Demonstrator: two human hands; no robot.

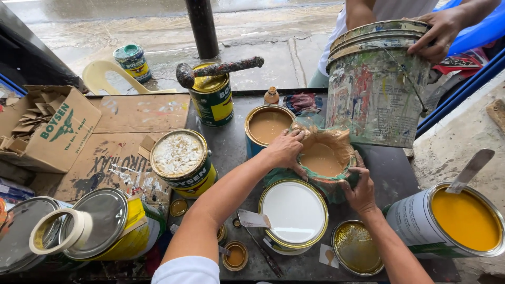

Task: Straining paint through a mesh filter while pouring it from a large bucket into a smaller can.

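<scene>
Currently left hand and right hand grip a cloth strainer at frame centre, fingers closed on its rim; tan paint pooled inside, not yet drained; bucket tilted above.

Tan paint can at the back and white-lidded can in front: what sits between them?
In the head view, the cloth-covered can of tan paint, held by the left hand and right hand.

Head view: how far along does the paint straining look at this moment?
Done: tan paint already pools in the cloth strainer, and a blue can beside it holds the same tan paint. In hand: the left hand and right hand grip the cloth's rim, while another person's hand tilts a paint-smeared bucket above. Left: the pooled paint has not drained through.
</scene>
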